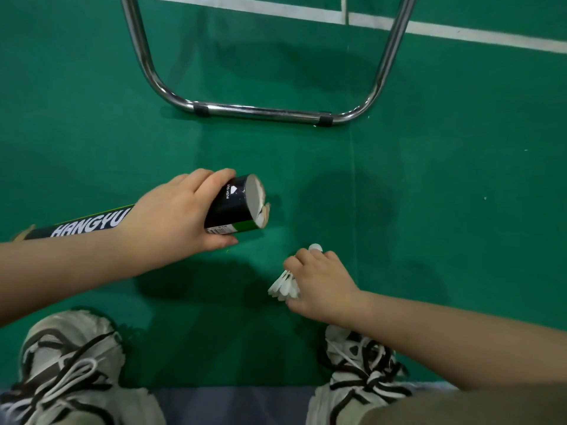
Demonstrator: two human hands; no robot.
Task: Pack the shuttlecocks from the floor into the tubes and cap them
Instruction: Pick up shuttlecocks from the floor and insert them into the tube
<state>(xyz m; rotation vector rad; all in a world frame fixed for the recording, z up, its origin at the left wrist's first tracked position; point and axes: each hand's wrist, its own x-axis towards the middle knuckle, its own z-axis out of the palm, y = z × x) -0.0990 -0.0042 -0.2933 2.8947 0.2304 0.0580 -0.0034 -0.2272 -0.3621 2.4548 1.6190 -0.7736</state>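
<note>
"Head camera, and we're in the loading step — the left grip (pixel 179 216) is wrapped around the dark tube (pixel 236 207) close to its open mouth. The tube lies nearly level above the green floor (pixel 429 179), mouth facing right."

"And it's not empty, is it? I see white feathers (pixel 262 211) poking out at that mouth."

"Right, at least one bird looks seated, and there's no cap in sight. Now the right grip (pixel 322 283): fingers curled round a loose shuttlecock (pixel 285 285), cork end pointing away toward the chair frame (pixel 260 111), skirt fanning back toward the shoes (pixel 362 372)."

"Clear of the floor?"

"Can't tell from this angle. What I can say is that the shuttlecock sits nearer the person and to the right of the tube mouth, close but not touching, with bare floor between."

"So what does the next move ask for?"

"I'd judge a swing up and left, cork lined up with the mouth so it nests into the feathers there — gently, since a crooked entry could crush the skirt. The left grip needs to hold that tube steady."
</note>
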